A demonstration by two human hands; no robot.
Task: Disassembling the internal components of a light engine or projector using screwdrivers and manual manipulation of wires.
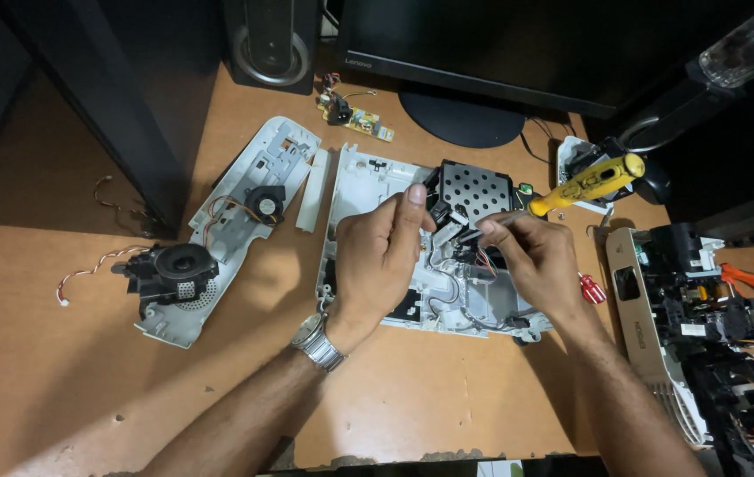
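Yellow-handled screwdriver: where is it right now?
In the head view the yellow-handled screwdriver is right of centre, held in the right hand, its handle pointing up-right past the perforated black metal cage of the opened white chassis.

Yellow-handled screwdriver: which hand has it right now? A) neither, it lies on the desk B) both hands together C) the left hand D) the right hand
D: the right hand holds the yellow-handled screwdriver, its shaft pointing into the open white housing, while the left hand rests on the housing with its thumb raised beside the black perforated cover.
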